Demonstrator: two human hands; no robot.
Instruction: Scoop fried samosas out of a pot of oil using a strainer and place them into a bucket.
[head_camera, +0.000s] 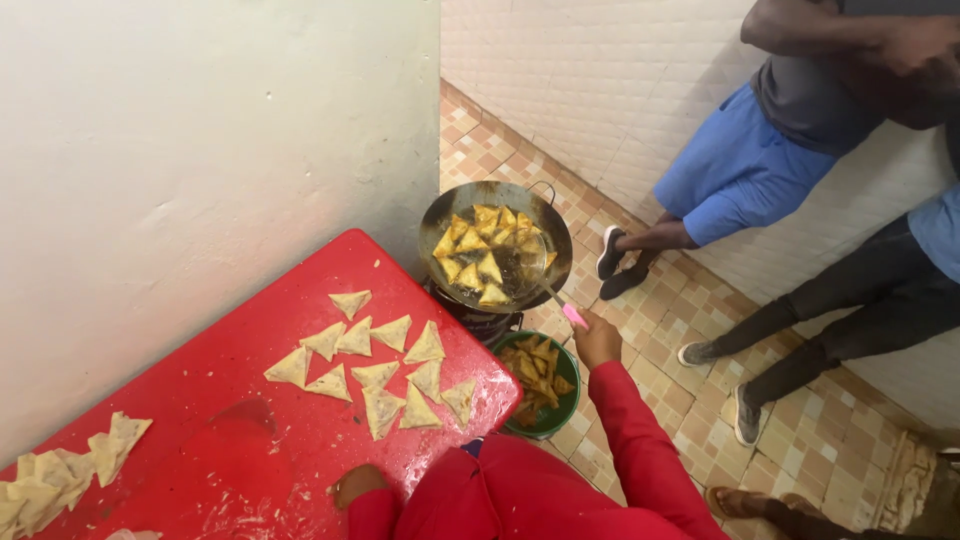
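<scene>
A dark metal wok (440, 215) of glossy oil, a smooth red table (215, 400) dusted with flour, and matt tiled floor (800, 420) are seen.

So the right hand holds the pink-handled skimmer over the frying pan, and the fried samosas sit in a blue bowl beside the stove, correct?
Not quite: the bowl of fried samosas is green, not blue, as the head view shows. The rest stands: the right hand has its grip on the pink-handled skimmer reaching into the frying pan, and the bowl sits on the floor beside the stove.
</scene>
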